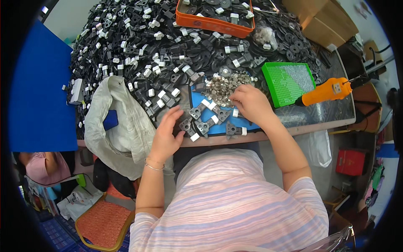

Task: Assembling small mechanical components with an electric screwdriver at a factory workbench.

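Observation:
On a blue mat (196, 99) at the table's front edge lie several black plastic brackets (205, 125) with white end caps. Behind them is a heap of small round silvery metal pieces (221, 87). My left hand (165, 133) is at the mat's left side, fingers extended and thumb apart, beside the nearest bracket (185, 124); nothing shows in its grasp. At the right edge of the metal heap, my right hand (253, 104) has its fingers bent and drawn together, fingertips down among the pieces. Whatever lies between those fingertips is hidden.
A large pile of black parts with white caps (126, 50) covers the table's back and left. An orange tray (214, 26) sits on it. To the right are a green perforated tray (277, 86) and an orange power screwdriver (325, 91). A whitish sack (100, 126) hangs at left.

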`<state>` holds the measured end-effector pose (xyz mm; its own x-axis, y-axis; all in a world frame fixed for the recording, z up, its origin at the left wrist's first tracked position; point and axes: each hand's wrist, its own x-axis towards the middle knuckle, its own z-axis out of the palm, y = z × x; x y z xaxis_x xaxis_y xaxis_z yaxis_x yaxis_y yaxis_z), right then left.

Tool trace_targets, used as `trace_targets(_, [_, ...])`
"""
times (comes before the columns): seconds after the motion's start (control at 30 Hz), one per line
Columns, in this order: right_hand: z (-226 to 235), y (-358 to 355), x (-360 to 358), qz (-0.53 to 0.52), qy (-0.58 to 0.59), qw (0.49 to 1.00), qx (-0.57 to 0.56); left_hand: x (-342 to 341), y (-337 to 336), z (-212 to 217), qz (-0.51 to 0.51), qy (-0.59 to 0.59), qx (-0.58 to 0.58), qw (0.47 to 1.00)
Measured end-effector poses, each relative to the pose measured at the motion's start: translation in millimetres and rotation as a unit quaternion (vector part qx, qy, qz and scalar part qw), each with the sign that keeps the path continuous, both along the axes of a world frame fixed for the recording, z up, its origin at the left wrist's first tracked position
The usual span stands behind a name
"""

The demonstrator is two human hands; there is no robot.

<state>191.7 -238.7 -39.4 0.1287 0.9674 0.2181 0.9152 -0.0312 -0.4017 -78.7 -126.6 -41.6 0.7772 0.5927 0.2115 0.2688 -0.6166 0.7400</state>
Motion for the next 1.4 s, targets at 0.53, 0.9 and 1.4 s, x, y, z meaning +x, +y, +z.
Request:
trace_targets(0.53, [11.0, 33.4, -68.6, 0.106, 0.177, 0.978, -0.030, -1.6, -0.8, -34.0, 0.063, -0.011, -0.011, 0.998])
trace_targets(0.9, [4.4, 51.6, -107.5, 0.113, 0.034, 0.993, -0.011, -1.7, -2.5, -38.1, 0.066, -0.034, -0.034, 0.997])
trace_targets(1.4, [5.1, 56.2, -116.8, 0.110, 0.039, 0.987, -0.113, -1.4, -1.6, -41.4, 0.075, -0.031, -0.005, 0.997])
